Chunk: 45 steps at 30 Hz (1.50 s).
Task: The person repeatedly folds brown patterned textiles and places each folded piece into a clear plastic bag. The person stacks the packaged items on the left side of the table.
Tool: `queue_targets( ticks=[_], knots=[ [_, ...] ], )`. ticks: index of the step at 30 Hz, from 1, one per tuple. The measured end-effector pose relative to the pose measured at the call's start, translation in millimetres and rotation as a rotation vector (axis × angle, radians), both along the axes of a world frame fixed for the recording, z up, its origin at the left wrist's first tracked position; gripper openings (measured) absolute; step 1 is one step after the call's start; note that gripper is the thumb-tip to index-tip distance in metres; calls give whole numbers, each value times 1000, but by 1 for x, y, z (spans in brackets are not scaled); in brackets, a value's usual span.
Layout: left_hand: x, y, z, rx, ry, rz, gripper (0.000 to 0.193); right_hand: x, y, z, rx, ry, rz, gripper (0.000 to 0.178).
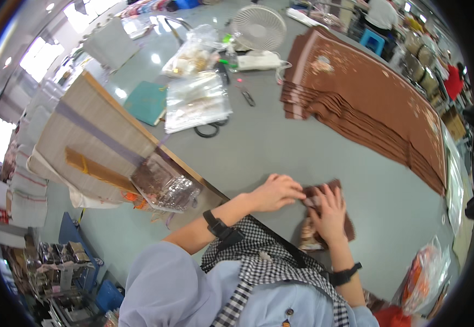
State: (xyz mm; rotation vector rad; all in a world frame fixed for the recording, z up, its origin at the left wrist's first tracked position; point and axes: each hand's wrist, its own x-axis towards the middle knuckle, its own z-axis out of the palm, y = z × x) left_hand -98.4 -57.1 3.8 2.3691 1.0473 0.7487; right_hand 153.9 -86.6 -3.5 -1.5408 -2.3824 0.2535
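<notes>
Cloth piece: a small brown cloth piece [329,210] lies flat on the grey table [280,152], at the near edge, just in front of the person's body.

Long axis: it runs near to far, tilted a little to the right; the far end sits higher in the view, and the near end, with a paler patch, reaches back toward the apron.

Left hand [274,193]: it comes in from the left and lies across the far left corner of the cloth, fingers closed together and pinching the edge there.

Right hand [330,215]: it lies palm down on the middle of the cloth, fingers spread and pointing far, pressing it flat to the table.

Hands to each other: they are close together, fingertips all but touching at the far left corner; whether they truly touch I cannot tell.

Nearer hand: the right one covers more of the cloth, while the left only holds its edge.

Direction from hands: the uncovered part of the cloth lies to the right of and nearer than the right palm.

Brown stack [367,103]: many larger brown sheets are fanned out far and right on the table, well apart from the hands.

Scissors [210,128]: far and left, partly under a clear plastic bag [196,101], well out of reach of either hand as they lie.

Fan [258,30]: a small white one, at the far side.
</notes>
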Motion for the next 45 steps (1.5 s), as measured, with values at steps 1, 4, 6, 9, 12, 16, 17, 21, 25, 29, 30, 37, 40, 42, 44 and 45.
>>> queue_targets(
  ticks=[1,4,6,9,12,16,17,21,25,29,30,37,40,42,44,45],
  knots=[
    [-14,16,6,-34,20,24,22,6,4,1,-12,53,-67,55],
    [-109,65,23,108,-138,498,22,37,16,1,-12,123,-182,47],
    [-176,78,30,311,187,761,23,53,19,-3,-32,126,-176,48],
    [-232,84,29,7,383,796,16,64,25,-7,63,154,-38,43],
    [-245,91,25,67,295,818,13,59,30,-6,72,217,-64,36],
    [-237,108,18,125,585,616,14,47,37,-5,121,158,-48,44],
    [-238,111,19,58,605,634,15,46,38,-6,108,171,-57,46],
    [-241,112,35,185,380,815,19,53,36,-14,42,262,-55,41],
    [-188,95,51,293,97,865,17,58,34,-18,106,355,-59,35],
    [-56,49,18,225,119,433,16,44,24,-10,182,531,-80,33],
    [-19,32,2,211,140,335,15,38,19,-8,201,528,-64,33],
    [95,-24,-34,97,-169,89,11,17,-1,-17,149,293,-106,35],
    [59,-21,-16,-37,-78,37,13,16,-1,-24,160,236,-116,33],
    [18,-21,-7,-83,-84,51,15,16,2,-24,95,200,-90,33],
    [-6,-24,-3,-199,-30,129,13,16,7,-20,106,171,-65,35],
    [-10,-26,-4,-236,29,126,15,17,9,-17,66,156,-31,36]
  ],
)
